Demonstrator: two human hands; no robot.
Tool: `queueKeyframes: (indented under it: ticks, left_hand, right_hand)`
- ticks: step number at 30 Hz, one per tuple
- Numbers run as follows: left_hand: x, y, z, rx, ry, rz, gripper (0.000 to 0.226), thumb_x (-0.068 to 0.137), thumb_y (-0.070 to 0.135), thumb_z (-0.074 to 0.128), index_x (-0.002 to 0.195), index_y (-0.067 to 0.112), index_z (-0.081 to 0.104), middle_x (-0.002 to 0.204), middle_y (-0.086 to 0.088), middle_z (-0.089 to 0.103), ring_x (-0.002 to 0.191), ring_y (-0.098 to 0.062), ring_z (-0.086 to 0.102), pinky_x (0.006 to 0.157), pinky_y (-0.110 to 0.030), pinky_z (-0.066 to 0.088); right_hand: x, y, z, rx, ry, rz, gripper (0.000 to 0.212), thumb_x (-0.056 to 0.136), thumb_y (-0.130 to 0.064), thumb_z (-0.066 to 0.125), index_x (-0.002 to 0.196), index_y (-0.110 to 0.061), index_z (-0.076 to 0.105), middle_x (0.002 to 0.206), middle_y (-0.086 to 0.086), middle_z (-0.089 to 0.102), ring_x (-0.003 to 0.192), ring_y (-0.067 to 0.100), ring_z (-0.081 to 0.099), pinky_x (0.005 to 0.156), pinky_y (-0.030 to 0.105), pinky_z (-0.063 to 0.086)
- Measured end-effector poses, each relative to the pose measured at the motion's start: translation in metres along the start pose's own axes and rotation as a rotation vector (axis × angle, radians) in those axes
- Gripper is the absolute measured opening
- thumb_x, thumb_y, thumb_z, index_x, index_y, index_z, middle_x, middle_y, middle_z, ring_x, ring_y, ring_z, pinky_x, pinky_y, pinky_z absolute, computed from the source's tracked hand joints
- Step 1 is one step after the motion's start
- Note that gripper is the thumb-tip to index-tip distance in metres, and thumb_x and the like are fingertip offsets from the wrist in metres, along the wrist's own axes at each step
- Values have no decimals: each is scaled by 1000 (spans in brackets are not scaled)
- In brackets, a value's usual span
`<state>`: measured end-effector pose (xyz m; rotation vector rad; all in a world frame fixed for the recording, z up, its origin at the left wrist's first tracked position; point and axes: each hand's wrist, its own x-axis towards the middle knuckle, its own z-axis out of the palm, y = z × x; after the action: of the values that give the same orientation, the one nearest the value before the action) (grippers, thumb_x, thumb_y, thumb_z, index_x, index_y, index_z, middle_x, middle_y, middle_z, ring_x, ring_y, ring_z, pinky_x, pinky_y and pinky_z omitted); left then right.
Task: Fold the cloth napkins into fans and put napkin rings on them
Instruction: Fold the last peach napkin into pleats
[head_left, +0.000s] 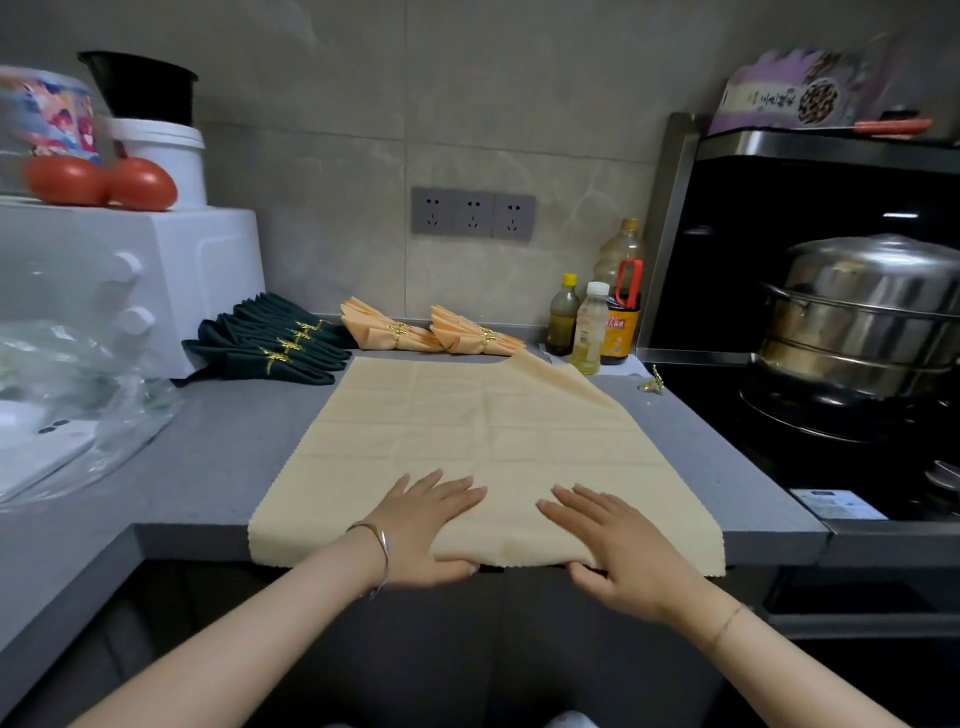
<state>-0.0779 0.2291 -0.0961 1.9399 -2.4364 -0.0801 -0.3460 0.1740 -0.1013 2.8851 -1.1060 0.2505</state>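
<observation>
Starting the first pleat, the left hand and right hand pinch the near hem of the peach napkin spread on the bench at lower centre, thumbs beneath, fingers flat; next, likely an even upward fold.

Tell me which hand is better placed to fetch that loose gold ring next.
Right, probably. The gold ring lies on the counter to the right of the napkin, on the side of the right hand; the left hand would have to cross over the cloth.
</observation>
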Motion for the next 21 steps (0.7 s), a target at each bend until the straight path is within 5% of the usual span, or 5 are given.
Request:
queueKeyframes:
  ticks: [6,8,11,16,21]
  left_hand:
    - [-14,-12,-30,-154,34,-72,51,94,39,48,143,38,34,145,15,42,135,-12,38,108,-26,32]
    - [-15,-22,-46,-126,39,-105,25,94,26,48,112,39,58,122,9,61,113,-20,53,92,-28,42]
    - [-14,-44,-65,-128,7,-116,32,96,17,44,64,25,46,77,-1,56,80,-23,49,69,-30,35]
    - [-16,-61,-105,-458,-230,-177,42,96,33,52,58,22,39,57,7,36,52,-9,33,56,-24,28]
    - [-12,-74,-147,-773,-572,-199,20,93,31,57,81,16,61,79,3,68,71,-10,64,69,-21,49]
  right_hand:
    - [1,7,-26,74,19,111,42,96,-26,43,137,-31,46,140,-19,46,129,5,43,100,21,36]
    - [7,19,-35,103,-17,163,28,99,-28,44,121,-25,61,124,-12,61,110,8,55,89,25,42]
    - [16,38,-57,236,-148,198,33,100,-27,41,79,-7,55,76,3,57,65,11,42,62,24,33]
    - [25,52,-115,400,-484,274,38,96,-43,47,83,-9,59,75,-2,53,69,13,48,70,23,40]
    - [30,68,-158,695,-592,290,41,81,-48,69,83,-6,68,79,9,67,63,16,62,58,23,50]
